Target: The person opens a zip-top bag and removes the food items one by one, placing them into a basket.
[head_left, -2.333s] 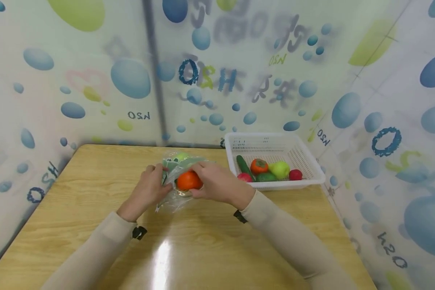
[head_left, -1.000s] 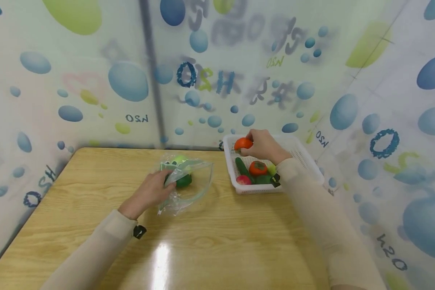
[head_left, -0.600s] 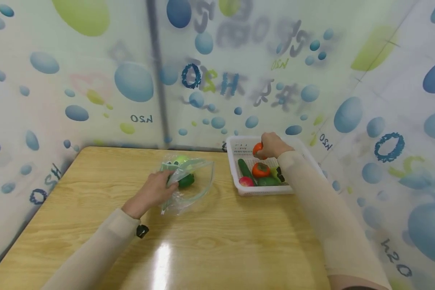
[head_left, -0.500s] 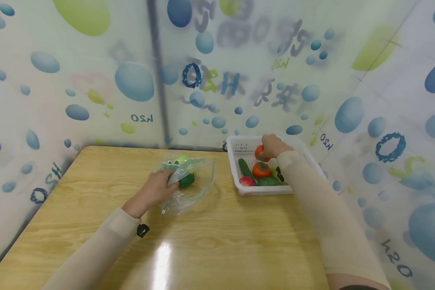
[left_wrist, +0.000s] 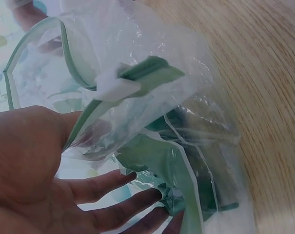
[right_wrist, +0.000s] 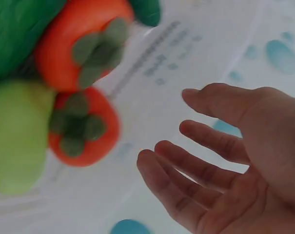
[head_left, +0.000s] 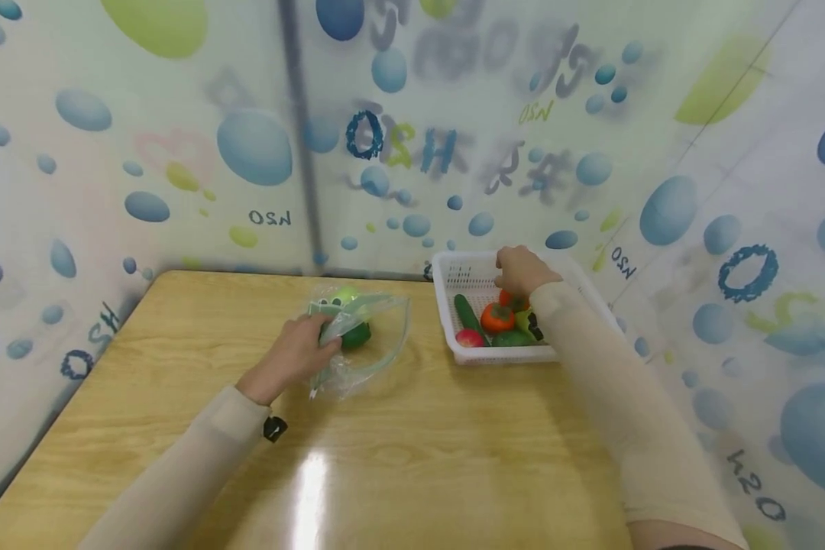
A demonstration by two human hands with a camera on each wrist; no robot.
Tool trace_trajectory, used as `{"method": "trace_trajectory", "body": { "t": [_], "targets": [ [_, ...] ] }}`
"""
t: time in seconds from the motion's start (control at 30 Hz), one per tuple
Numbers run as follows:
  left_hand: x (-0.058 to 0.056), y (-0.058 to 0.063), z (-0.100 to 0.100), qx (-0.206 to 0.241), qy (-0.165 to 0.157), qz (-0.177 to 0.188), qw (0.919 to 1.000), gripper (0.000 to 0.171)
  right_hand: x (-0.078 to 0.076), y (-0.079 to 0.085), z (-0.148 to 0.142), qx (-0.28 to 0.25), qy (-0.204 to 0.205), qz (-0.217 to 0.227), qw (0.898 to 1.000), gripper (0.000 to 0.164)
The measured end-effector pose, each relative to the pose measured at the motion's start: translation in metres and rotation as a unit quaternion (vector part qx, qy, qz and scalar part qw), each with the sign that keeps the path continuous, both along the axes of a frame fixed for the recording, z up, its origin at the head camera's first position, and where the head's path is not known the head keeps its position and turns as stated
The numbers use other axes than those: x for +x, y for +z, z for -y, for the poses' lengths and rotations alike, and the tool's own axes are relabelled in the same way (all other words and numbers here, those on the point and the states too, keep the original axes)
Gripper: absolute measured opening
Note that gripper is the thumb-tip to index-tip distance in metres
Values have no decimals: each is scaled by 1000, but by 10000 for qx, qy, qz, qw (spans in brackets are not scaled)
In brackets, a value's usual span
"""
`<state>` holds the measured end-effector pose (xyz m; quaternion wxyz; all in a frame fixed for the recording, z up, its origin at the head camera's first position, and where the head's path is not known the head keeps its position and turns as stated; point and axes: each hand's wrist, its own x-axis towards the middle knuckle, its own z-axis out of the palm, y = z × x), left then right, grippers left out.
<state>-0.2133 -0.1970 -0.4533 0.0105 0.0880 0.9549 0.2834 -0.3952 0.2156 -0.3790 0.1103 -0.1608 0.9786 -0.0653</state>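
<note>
On the table, a clear zip bag (head_left: 366, 370) with a green rim lies with its mouth spread toward the right. My left hand (head_left: 296, 353) holds the bag's rim, thumb on one side and fingers stretched along the other. Inside are a dark green vegetable (head_left: 357, 336), its kind unclear through the film, and something light green (head_left: 346, 295). Over the white basket (head_left: 454, 353) hovers my right hand (head_left: 522, 271); the right wrist view shows its fingers apart and nothing held. Below it, a smaller persimmon (right_wrist: 84, 141) touches a larger persimmon (right_wrist: 79, 44) in the basket.
Also in the basket lie a cucumber (head_left: 469, 313), a pinkish-red round fruit (head_left: 470, 338), a green oval piece (head_left: 512, 338) and a pear (right_wrist: 18, 136). The basket stands at the table's back right, close to the patterned wall (head_left: 412, 99).
My right hand has carried a persimmon from the bag to the basket and let it go there beside the other persimmon. The left hand has stayed at the bag.
</note>
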Motion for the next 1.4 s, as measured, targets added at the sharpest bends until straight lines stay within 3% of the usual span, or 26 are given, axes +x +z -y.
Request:
{"method": "trace_trajectory", "body": {
  "t": [0.37,0.67,0.83,0.97,1.03,1.1,1.23,1.4],
  "targets": [
    [-4,7,-10,103,97,-105,9998,68,62,35,50,-905,594,-891,9901,33],
    [-11,4,-15,312,-130,176,9993,65,116,31,97,-1393,1558,-1499,9664,19],
    [-12,2,-15,315,-58,309,9990,63,146,20,120,-1600,2157,-2052,9412,13],
    [-14,-1,-15,289,33,411,9987,62,166,6,136,-1724,2760,-2922,8993,6],
    [-14,-2,-15,278,72,421,9987,62,175,-1,145,-1657,3016,-3086,8868,7],
    [-13,-3,-16,277,93,460,9985,62,180,-8,154,-1514,3218,-2921,8878,7],
    [-13,-3,-17,208,76,543,9983,60,177,-23,172,-811,3161,-2010,9236,15],
    [-12,0,-18,196,15,527,9984,57,155,-46,189,-5,2748,-1467,9502,28]
  ]
}}
